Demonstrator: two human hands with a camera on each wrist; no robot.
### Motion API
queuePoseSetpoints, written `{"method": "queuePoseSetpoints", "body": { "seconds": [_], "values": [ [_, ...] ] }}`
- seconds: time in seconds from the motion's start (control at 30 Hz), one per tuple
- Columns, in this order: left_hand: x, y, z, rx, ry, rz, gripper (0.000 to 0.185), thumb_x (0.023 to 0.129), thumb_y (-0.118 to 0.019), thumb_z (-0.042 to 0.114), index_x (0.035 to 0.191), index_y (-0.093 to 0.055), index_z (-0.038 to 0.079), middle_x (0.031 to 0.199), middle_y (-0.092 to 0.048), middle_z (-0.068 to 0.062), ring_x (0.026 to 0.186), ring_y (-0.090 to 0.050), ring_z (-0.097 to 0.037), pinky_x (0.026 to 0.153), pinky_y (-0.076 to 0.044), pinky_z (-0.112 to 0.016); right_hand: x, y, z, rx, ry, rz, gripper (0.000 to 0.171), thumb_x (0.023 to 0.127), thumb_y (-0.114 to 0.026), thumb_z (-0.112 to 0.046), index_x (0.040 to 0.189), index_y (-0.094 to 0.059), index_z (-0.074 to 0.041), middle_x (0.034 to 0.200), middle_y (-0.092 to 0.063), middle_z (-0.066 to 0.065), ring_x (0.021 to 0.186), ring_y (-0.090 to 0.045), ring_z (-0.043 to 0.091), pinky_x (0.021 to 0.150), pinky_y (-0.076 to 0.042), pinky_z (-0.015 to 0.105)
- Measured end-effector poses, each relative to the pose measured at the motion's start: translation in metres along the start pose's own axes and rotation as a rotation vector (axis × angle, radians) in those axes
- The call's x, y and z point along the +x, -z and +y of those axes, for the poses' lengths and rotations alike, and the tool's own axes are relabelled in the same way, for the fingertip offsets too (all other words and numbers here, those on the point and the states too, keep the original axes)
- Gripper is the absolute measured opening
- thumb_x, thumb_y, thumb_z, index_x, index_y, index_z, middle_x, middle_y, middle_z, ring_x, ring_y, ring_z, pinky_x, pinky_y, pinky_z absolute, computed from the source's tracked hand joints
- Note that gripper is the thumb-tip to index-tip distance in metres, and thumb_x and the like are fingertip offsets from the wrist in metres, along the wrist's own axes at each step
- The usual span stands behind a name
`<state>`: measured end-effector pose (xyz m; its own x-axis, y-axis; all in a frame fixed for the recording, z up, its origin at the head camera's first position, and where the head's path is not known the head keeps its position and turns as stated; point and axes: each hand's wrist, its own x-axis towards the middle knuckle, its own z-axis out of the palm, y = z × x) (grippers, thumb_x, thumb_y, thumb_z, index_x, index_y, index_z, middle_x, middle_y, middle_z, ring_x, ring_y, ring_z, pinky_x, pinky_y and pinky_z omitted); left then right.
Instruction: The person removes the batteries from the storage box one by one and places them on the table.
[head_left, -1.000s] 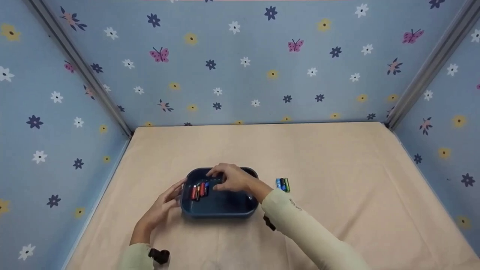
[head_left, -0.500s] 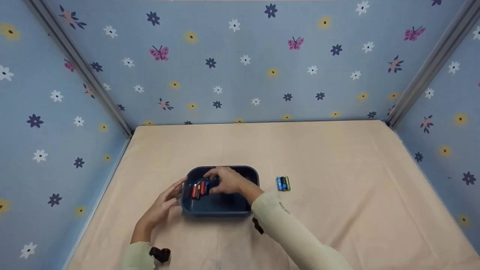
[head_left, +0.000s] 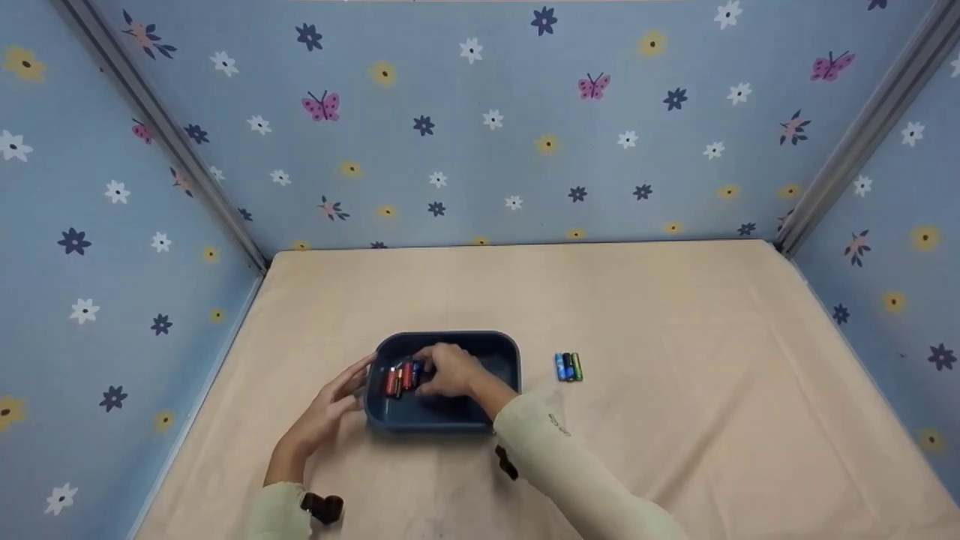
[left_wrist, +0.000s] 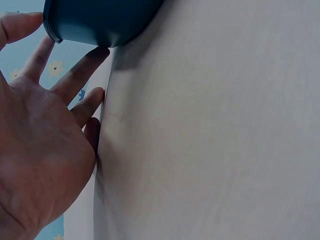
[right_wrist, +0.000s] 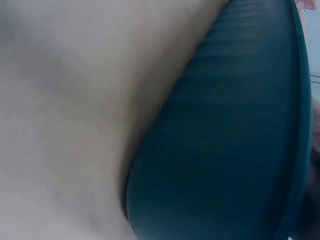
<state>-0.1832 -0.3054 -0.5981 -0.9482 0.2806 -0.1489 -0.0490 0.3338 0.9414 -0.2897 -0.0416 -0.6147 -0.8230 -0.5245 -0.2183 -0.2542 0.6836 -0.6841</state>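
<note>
Two hands are working at the dark blue tray (head_left: pixel 504 346), which sits on the peach tablecloth (head_left: pixel 675 315) a little left of centre and toward the near edge. Left hand (head_left: pixel 330 405) is flat against the tray's left wall, fingers (left_wrist: pixel 75 80) straight and spread, the tips touching the tray's outer corner (the left wrist view shows this plainly, palm open beside the cloth). Right hand (head_left: pixel 454 369) reaches down inside the tray, fingers curled over the right end of a row of batteries (head_left: pixel 401 377), red, orange and blue ones lying side by side along the tray's left half; it looks as if the fingertips are pinching a battery there, but the knuckles hide the contact and I cannot tell for certain. Right wrist view gives only the tray's outer wall, close up and blurred, against the cloth. Over to the right of the tray, well apart from both hands, three more batteries (head_left: pixel 568 367) lie together on the cloth, blue, dark and green. Flowered blue walls (head_left: pixel 480 135) close in the scene on three sides.
</note>
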Motion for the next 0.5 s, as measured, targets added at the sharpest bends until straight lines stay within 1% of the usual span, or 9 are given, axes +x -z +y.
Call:
{"method": "queuePoseSetpoints", "body": {
  "seconds": [0.07, 0.13, 0.2, 0.27, 0.33, 0.4, 0.47, 0.5],
  "values": [
    [0.000, 0.000, 0.001, 0.002, 0.000, 0.001, 0.076, 0.106, -0.047, 0.005, 0.180, -0.031, 0.016, 0.184, -0.032, -0.025, 0.170, -0.034, -0.053, 0.130, -0.043, -0.056, 0.002, -0.003, 0.001, -0.003, -0.003, 0.003, 0.070, 0.086, -0.098, -0.032, 0.150, -0.073, -0.021, 0.124, -0.081, -0.002, 0.117, -0.074, 0.018, 0.107, -0.060, 0.048],
    [0.001, 0.000, 0.000, 0.002, -0.004, 0.001, 0.075, 0.107, -0.047, 0.006, 0.179, -0.031, 0.015, 0.184, -0.033, -0.026, 0.170, -0.035, -0.054, 0.125, -0.047, -0.044, 0.004, -0.006, 0.002, -0.004, -0.007, 0.008, 0.070, 0.086, -0.098, -0.033, 0.151, -0.073, -0.022, 0.122, -0.080, -0.003, 0.114, -0.073, 0.018, 0.105, -0.060, 0.047],
    [0.001, 0.001, -0.002, -0.002, -0.017, -0.010, 0.075, 0.107, -0.047, 0.008, 0.179, -0.031, 0.015, 0.184, -0.032, -0.028, 0.169, -0.036, -0.055, 0.120, -0.048, -0.034, 0.006, -0.010, 0.004, -0.005, -0.016, 0.015, 0.071, 0.086, -0.099, -0.035, 0.150, -0.073, -0.023, 0.120, -0.078, -0.005, 0.111, -0.071, 0.016, 0.102, -0.060, 0.047],
    [0.001, 0.002, -0.004, -0.002, -0.033, -0.017, 0.075, 0.106, -0.049, 0.010, 0.179, -0.033, 0.019, 0.183, -0.032, -0.029, 0.168, -0.037, -0.056, 0.116, -0.049, -0.027, 0.008, -0.014, 0.006, -0.004, -0.020, 0.021, 0.071, 0.085, -0.099, -0.036, 0.150, -0.073, -0.024, 0.119, -0.076, -0.005, 0.109, -0.069, 0.015, 0.101, -0.059, 0.047],
    [0.001, 0.004, -0.007, 0.010, -0.067, -0.026, 0.074, 0.106, -0.049, 0.011, 0.179, -0.035, 0.022, 0.181, -0.034, -0.032, 0.166, -0.041, -0.056, 0.113, -0.050, -0.024, 0.008, -0.017, 0.006, -0.004, -0.025, 0.030, 0.070, 0.085, -0.099, -0.038, 0.149, -0.074, -0.025, 0.119, -0.074, -0.004, 0.108, -0.067, 0.015, 0.100, -0.059, 0.047],
    [0.001, 0.005, -0.009, 0.012, -0.075, -0.029, 0.074, 0.106, -0.050, 0.012, 0.178, -0.037, 0.027, 0.181, -0.035, -0.032, 0.165, -0.043, -0.055, 0.111, -0.050, -0.022, 0.007, -0.018, 0.004, -0.005, -0.026, 0.041, 0.067, 0.085, -0.099, -0.037, 0.146, -0.076, -0.025, 0.119, -0.073, -0.003, 0.107, -0.067, 0.016, 0.098, -0.059, 0.047],
    [0.001, 0.005, -0.008, 0.011, -0.072, -0.027, 0.075, 0.106, -0.049, 0.011, 0.178, -0.037, 0.027, 0.181, -0.036, -0.031, 0.165, -0.044, -0.054, 0.111, -0.050, -0.022, 0.003, -0.017, -0.002, -0.007, -0.036, 0.048, 0.063, 0.085, -0.099, -0.035, 0.144, -0.076, -0.026, 0.120, -0.072, -0.001, 0.108, -0.068, 0.017, 0.099, -0.059, 0.048],
    [0.001, 0.004, -0.008, 0.010, -0.069, -0.023, 0.075, 0.106, -0.049, 0.011, 0.178, -0.036, 0.025, 0.180, -0.036, -0.031, 0.165, -0.044, -0.054, 0.112, -0.051, -0.024, 0.001, -0.017, -0.003, -0.013, -0.039, 0.052, 0.061, 0.086, -0.099, -0.034, 0.143, -0.077, -0.026, 0.121, -0.072, -0.001, 0.108, -0.068, 0.017, 0.098, -0.059, 0.047]
  ]
}}
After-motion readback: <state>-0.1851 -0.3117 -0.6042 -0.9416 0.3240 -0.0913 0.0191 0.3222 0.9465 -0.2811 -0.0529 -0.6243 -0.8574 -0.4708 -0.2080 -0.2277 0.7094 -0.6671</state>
